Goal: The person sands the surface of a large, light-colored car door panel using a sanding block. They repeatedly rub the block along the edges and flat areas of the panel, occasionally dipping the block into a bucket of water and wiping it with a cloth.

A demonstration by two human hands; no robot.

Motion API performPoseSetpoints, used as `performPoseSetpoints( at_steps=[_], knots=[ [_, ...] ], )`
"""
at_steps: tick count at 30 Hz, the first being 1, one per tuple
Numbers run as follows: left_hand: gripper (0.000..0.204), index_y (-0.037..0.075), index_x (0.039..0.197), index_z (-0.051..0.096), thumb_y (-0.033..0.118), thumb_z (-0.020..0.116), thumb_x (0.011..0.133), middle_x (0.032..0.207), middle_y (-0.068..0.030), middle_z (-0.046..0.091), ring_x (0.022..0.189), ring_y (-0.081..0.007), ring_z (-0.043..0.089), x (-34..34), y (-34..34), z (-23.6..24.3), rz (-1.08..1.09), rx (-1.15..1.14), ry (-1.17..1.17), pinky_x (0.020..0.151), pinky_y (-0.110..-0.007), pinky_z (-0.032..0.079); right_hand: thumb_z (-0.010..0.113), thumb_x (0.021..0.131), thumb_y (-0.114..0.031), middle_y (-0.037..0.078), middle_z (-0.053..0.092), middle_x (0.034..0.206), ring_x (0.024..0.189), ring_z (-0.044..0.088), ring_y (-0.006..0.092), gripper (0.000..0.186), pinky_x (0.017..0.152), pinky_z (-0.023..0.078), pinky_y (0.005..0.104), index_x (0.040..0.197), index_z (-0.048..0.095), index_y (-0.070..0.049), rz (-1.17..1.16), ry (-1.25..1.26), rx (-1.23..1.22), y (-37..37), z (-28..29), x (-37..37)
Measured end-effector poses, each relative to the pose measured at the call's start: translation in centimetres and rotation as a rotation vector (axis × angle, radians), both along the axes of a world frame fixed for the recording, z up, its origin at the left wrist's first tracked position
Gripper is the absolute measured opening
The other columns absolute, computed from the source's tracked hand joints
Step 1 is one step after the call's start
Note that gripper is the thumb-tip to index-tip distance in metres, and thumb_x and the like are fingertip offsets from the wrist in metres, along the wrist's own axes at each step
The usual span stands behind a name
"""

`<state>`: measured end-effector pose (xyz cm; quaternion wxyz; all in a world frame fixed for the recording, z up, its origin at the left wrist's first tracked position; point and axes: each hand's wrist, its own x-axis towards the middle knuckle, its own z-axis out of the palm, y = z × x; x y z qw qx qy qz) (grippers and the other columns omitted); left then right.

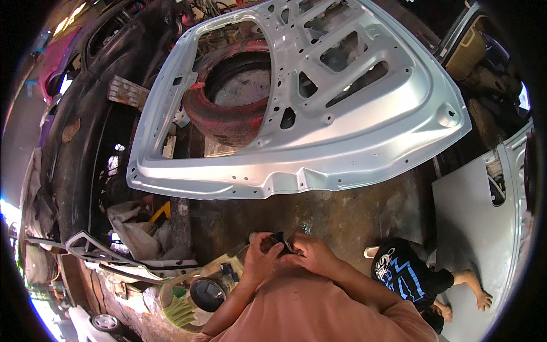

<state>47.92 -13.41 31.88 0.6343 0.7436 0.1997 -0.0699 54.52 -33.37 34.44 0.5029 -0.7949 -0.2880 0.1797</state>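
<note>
In front of my chest, at the lower middle, my left hand point(262, 254) and my right hand point(313, 251) are close together. Between them they pinch a small, dark, flexible-looking piece point(278, 237); its kind I cannot make out. The fingers of both hands are bent around it. Beyond my hands, a large silver vehicle door panel point(342, 149) lies raised, full of cut-outs, and neither hand touches it. Through its big opening shows a red-stained tyre point(228, 129).
Another person in a black shirt point(401, 276) is low at right, one hand on a grey panel point(470, 214). A dark car body point(77, 137) runs along the left. A round tray point(171, 299) holding a black bowl point(207, 293) is at lower left, near a crumpled cloth point(137, 231).
</note>
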Motion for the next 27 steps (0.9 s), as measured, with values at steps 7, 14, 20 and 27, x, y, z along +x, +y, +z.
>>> performPoseSetpoints(
  at_steps=[7,14,20,27],
  knots=[
    [0.03,0.003,0.132,0.069,0.007,0.062,0.103,0.101,-0.0015,0.068,0.089,-0.0096,0.062,0.1,-0.4,2.9,0.096,-0.054,0.016,0.081,-0.027,0.053,0.08,0.097,-0.033,0.012,0.06,0.081,0.072,0.061,0.0185,0.037,0.063,0.046,0.0401,0.088,0.063,-0.001,-0.278,0.297,0.121,-1.7,0.6,0.4],
    [0.029,0.003,0.13,0.071,0.004,0.063,0.103,0.097,0.0014,0.067,0.082,-0.006,0.058,-0.6,-0.5,2.9,0.132,-0.038,-0.048,0.073,-0.024,0.049,0.073,0.102,-0.012,-0.002,0.064,0.09,0.081,0.055,0.0042,0.012,0.071,0.045,0.023,0.107,0.066,-0.003,-0.364,0.451,0.393,-2.2,-1.0,0.7],
    [0.034,0.005,0.136,0.067,0.002,0.065,0.102,0.101,0.0014,0.064,0.083,-0.0061,0.056,-0.8,-0.1,2.7,0.195,-0.08,-0.087,0.073,-0.023,0.048,0.065,0.104,-0.006,0.003,0.067,0.102,0.092,0.062,0.0084,0.012,0.08,0.054,0.027,0.115,0.064,-0.001,-0.315,0.558,0.468,-2.3,-1.5,0.7],
    [0.038,0.003,0.135,0.064,-0.004,0.07,0.097,0.122,-0.0076,0.062,0.105,-0.0159,0.065,-1.5,-0.7,1.5,0.235,0.118,-0.323,0.087,-0.028,0.056,0.055,0.104,0.003,0.007,0.07,0.107,0.096,0.066,0.0115,0.017,0.088,0.058,0.03,0.12,0.061,0.001,-0.308,0.631,0.485,-2.2,0.0,0.9]
  ],
)
